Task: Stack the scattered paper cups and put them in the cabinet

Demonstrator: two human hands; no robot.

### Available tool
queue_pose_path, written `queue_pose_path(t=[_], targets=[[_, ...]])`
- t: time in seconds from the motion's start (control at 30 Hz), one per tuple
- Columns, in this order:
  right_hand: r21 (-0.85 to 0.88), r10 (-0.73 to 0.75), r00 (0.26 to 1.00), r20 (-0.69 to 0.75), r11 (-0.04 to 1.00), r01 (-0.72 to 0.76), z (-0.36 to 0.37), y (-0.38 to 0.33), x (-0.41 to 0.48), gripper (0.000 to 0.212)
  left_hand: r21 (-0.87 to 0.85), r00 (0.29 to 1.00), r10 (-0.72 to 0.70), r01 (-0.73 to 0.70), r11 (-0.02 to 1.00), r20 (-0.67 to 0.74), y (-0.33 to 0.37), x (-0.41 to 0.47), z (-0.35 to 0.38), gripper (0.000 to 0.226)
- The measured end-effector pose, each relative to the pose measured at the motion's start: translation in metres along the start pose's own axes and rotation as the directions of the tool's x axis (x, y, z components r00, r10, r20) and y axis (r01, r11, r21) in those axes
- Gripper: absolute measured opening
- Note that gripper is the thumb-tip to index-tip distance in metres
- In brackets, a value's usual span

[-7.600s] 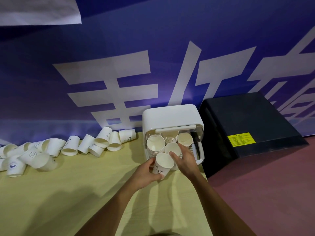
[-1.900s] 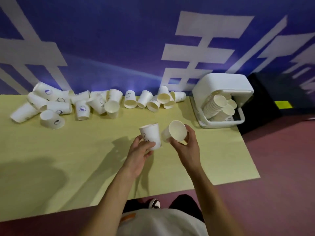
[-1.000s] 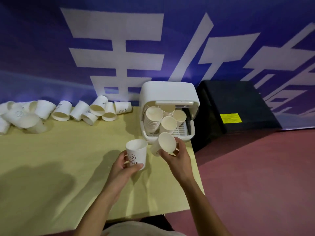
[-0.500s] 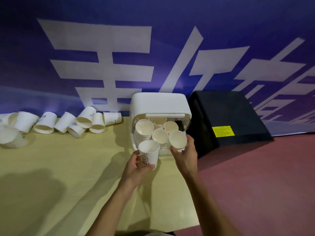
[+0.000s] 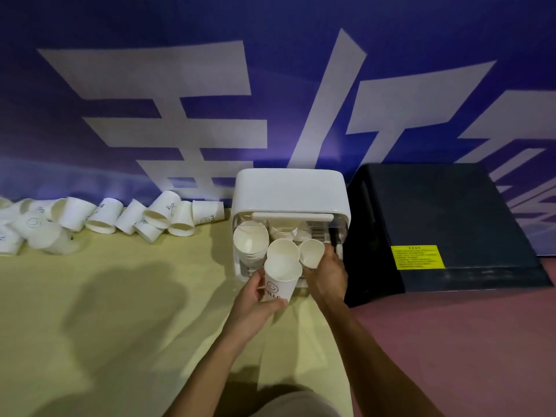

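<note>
White printed paper cup (image 5: 281,285) is gripped upright by the left hand (image 5: 251,305); a plain paper cup (image 5: 312,252), gripped by the right hand (image 5: 326,276), is tilted toward the white plastic cabinet (image 5: 288,188), seemingly for nesting.

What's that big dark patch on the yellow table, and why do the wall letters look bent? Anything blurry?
Head view: the patch on the table is a shadow, probably the person's; the wide-angle lens bends the banner letters; scattered cups at far left look smeared; the printed cup in the left hand and plain cup in the right hand are sharp.
</note>
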State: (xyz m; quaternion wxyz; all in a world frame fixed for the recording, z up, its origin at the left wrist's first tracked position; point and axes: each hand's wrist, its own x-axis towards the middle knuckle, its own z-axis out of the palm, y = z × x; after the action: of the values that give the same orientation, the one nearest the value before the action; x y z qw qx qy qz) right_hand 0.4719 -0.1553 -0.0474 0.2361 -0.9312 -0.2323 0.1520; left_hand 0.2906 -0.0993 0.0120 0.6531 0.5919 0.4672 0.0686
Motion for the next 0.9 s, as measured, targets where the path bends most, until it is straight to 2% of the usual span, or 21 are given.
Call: queue_pose_path(t=[0.13,0.2,0.27,0.33,0.4,0.47,0.5,0.57,0.67,0.77,0.9], targets=[[-0.128,-0.038,0.998,0.05,0.991,0.044,0.0,-0.001,0.002,0.079,0.019,1.0,0.012,-0.012,1.0,0.006,0.003,0.003,-0.001,0.064],[-0.1,-0.038,0.995,0.095,0.994,0.047,-0.004,-0.001,0.001,0.088,0.027,1.0,0.014,-0.014,1.0,0.017,0.002,0.004,-0.002,0.065],[-0.047,-0.022,0.996,0.086,0.999,0.026,-0.013,-0.001,-0.004,0.086,0.035,0.999,0.018,-0.019,0.999,0.028,0.0,0.005,-0.002,0.068],[0.094,-0.05,0.999,0.007,0.994,0.049,-0.024,-0.002,-0.015,0.065,0.035,0.999,0.025,-0.026,0.999,0.038,-0.001,0.004,-0.002,0.068],[0.349,-0.067,0.997,-0.038,0.934,0.077,-0.04,-0.009,-0.034,0.039,0.037,0.998,0.041,-0.042,0.998,0.045,0.001,0.002,-0.001,0.064],[0.549,-0.094,0.995,0.022,0.833,0.067,-0.057,-0.018,-0.054,0.022,0.037,0.998,0.053,-0.055,0.998,0.041,0.003,0.002,0.001,0.063],[0.602,-0.13,0.988,0.079,0.796,0.057,-0.063,-0.022,-0.062,0.022,0.034,0.998,0.055,-0.056,0.998,0.035,0.003,0.002,0.002,0.064],[0.628,-0.188,0.963,0.194,0.778,0.025,-0.068,-0.024,-0.072,0.038,0.025,0.998,0.056,-0.057,0.998,0.023,0.005,0.001,0.003,0.066],[0.615,-0.166,0.959,0.23,0.788,-0.011,-0.066,-0.021,-0.078,0.065,0.041,0.995,0.082,-0.085,0.996,0.058,0.011,-0.003,0.006,0.066],[0.607,-0.143,0.973,0.18,0.795,0.004,-0.066,-0.018,-0.079,0.069,0.049,0.991,0.091,-0.096,0.994,0.1,0.017,-0.005,0.01,0.061],[0.689,-0.056,0.998,-0.043,0.721,0.07,-0.075,-0.01,-0.072,0.064,0.001,0.993,0.064,-0.065,0.998,0.099,0.016,-0.006,0.011,0.061]])
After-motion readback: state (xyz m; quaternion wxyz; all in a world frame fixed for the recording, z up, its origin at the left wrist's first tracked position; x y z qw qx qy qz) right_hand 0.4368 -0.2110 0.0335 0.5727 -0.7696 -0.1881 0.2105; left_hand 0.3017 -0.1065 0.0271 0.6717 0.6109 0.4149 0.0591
